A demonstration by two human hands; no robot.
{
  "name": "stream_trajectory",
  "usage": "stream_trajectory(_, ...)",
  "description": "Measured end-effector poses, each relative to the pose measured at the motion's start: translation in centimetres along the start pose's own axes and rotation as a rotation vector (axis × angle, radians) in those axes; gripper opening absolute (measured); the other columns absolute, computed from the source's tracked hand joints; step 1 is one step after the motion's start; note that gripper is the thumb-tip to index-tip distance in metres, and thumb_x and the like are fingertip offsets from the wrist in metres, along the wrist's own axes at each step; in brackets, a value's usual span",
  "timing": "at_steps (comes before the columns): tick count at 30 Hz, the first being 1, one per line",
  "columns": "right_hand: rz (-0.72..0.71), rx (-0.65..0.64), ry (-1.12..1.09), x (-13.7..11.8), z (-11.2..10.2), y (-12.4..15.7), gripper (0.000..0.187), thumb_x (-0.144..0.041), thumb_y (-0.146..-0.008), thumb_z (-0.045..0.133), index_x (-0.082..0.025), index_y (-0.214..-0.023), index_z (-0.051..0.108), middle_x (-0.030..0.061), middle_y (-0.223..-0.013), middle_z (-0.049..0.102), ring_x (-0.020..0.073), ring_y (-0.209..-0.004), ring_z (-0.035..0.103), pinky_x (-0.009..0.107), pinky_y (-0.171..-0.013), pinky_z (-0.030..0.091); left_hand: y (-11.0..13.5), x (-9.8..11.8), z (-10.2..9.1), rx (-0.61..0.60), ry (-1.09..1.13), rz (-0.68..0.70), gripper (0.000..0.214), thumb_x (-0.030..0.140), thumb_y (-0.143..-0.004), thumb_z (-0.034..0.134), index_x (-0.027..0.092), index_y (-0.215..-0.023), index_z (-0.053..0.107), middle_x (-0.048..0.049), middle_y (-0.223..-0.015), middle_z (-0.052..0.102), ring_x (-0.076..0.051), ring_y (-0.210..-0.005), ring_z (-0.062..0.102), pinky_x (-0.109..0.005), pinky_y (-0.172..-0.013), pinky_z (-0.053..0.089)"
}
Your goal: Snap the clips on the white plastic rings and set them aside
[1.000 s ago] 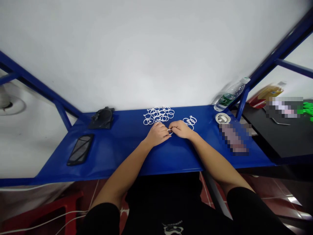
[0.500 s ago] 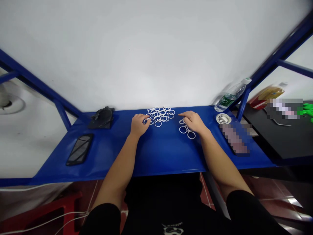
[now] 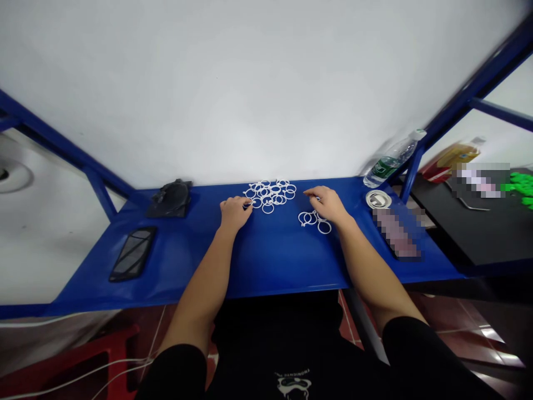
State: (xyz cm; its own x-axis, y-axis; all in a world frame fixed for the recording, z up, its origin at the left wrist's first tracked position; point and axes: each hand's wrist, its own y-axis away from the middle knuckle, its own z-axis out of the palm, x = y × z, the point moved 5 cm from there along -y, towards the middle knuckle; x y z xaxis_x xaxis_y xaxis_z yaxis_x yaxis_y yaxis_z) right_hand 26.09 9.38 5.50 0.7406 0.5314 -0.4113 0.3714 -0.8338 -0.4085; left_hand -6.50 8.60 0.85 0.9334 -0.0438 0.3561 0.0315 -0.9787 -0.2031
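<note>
A pile of several white plastic rings (image 3: 272,194) lies at the back of the blue table (image 3: 266,261). My left hand (image 3: 234,211) rests at the pile's left edge, with its fingertips pinched on a ring. A smaller cluster of white rings (image 3: 313,220) lies to the right. My right hand (image 3: 327,204) sits over that cluster, fingers stretched out towards the left, holding nothing.
A black phone (image 3: 133,253) lies at the table's left, a dark folded object (image 3: 170,198) behind it. A plastic water bottle (image 3: 391,158) leans at the back right beside a small round metal tin (image 3: 378,199). A black table (image 3: 478,228) stands further right.
Both hands were together at the table's middle, holding a ring between them. They have parted: the left moved to the big pile, the right to the small cluster.
</note>
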Motion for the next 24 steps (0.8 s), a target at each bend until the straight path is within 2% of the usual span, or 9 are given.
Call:
stream_trajectory(4,-0.019,-0.004,-0.018,0.0,0.2,0.0,0.034,-0.018,-0.093,0.053,-0.020,-0.113,0.081,0.0083,-0.109,0.082,0.0281,-0.101,0.074,0.046,-0.094,0.058,0.0,0.1,-0.1,0.035,0.030,0.049,0.020,0.029,-0.094,0.068,0.026,-0.109,0.081,-0.0069,-0.103,0.079,-0.031,-0.103,0.068,-0.050,-0.101,0.040)
stream_trajectory(8,-0.038,0.030,-0.093,-0.8,0.4,0.1,0.032,-0.021,-0.096,0.053,-0.019,-0.113,0.080,0.0092,-0.107,0.082,0.0285,-0.101,0.076,0.045,-0.093,0.058,0.3,0.7,-1.4,0.269,0.198,0.094,0.021,0.029,-0.100,0.061,0.022,-0.103,0.080,-0.0080,-0.103,0.078,-0.025,-0.094,0.071,-0.043,-0.096,0.047)
stream_trajectory(11,-0.062,0.027,-0.170,-2.5,1.1,0.4,0.031,-0.028,-0.101,0.054,-0.019,-0.120,0.077,0.0099,-0.111,0.081,0.0272,-0.101,0.076,0.042,-0.091,0.058,1.3,2.4,-2.3,0.434,0.417,0.199,0.025,0.031,-0.103,0.056,0.020,-0.104,0.079,-0.0068,-0.100,0.078,-0.020,-0.088,0.071,-0.036,-0.087,0.053)
stream_trajectory(13,-0.087,-0.023,-0.196,-4.0,1.9,0.6,0.034,-0.034,-0.103,0.055,-0.020,-0.127,0.074,0.0097,-0.112,0.081,0.0263,-0.099,0.076,0.040,-0.088,0.058,2.3,4.4,-2.1,0.443,0.484,0.334,0.023,0.032,-0.103,0.058,0.021,-0.103,0.079,-0.0057,-0.099,0.078,-0.020,-0.092,0.073,-0.034,-0.087,0.054)
stream_trajectory(15,-0.115,-0.077,-0.225,-5.4,2.7,0.9,0.036,-0.039,-0.104,0.056,-0.020,-0.131,0.072,0.0089,-0.107,0.081,0.0246,-0.094,0.075,0.037,-0.084,0.057,3.5,6.7,-1.5,0.407,0.459,0.479,0.021,0.031,-0.104,0.059,0.023,-0.103,0.079,-0.0043,-0.098,0.079,-0.019,-0.092,0.073,-0.035,-0.087,0.053)
stream_trajectory(18,-0.168,-0.137,-0.266,-6.8,3.5,1.1,0.031,-0.037,-0.105,0.054,-0.020,-0.123,0.073,0.0078,-0.104,0.080,0.0226,-0.090,0.074,0.034,-0.081,0.054,4.9,9.2,-0.8,0.389,0.401,0.623,0.020,0.029,-0.105,0.060,0.022,-0.100,0.078,-0.0038,-0.092,0.079,-0.019,-0.085,0.073,-0.037,-0.085,0.052)
stream_trajectory(21,-0.179,-0.157,-0.278,-6.8,3.7,1.2,0.025,-0.030,-0.103,0.053,-0.019,-0.111,0.074,0.0064,-0.098,0.079,0.0216,-0.086,0.072,0.032,-0.078,0.052,5.5,10.0,-0.5,0.397,0.360,0.673,0.019,0.027,-0.105,0.061,0.023,-0.097,0.077,-0.0029,-0.089,0.080,-0.019,-0.083,0.072,-0.038,-0.084,0.051)
stream_trajectory(24,-0.196,-0.180,-0.301,-6.6,3.9,1.2,0.024,-0.026,-0.100,0.054,-0.020,-0.113,0.073,0.0057,-0.099,0.079,0.0205,-0.084,0.071,0.031,-0.078,0.050,5.5,9.9,-0.7,0.420,0.343,0.670,0.016,0.026,-0.104,0.063,0.023,-0.095,0.076,-0.0017,-0.089,0.080,-0.018,-0.082,0.073,-0.039,-0.086,0.050)
